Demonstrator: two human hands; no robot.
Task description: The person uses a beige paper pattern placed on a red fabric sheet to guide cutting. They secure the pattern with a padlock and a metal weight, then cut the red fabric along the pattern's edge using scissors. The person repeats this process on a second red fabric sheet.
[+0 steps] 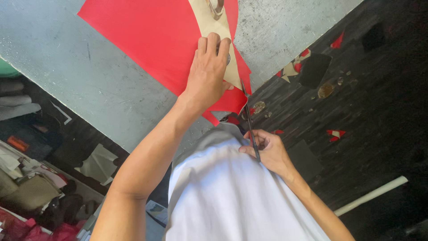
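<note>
We note the left hand (207,73) flat, fingers together, pressing a beige paper pattern (213,27) onto the red sheet (147,40) on the grey table (80,89). The right hand (267,149) is curled tight around the handle of the scissors (249,120), blades meeting the red sheet's near edge. Red scraps (335,133) lie on the dark floor.

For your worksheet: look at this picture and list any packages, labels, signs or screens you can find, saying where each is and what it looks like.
None can be made out. The left hand presses a beige pattern piece onto a red sheet on the grey table; the right hand holds scissors. The clutter at lower left is too blurred to tell.
</note>
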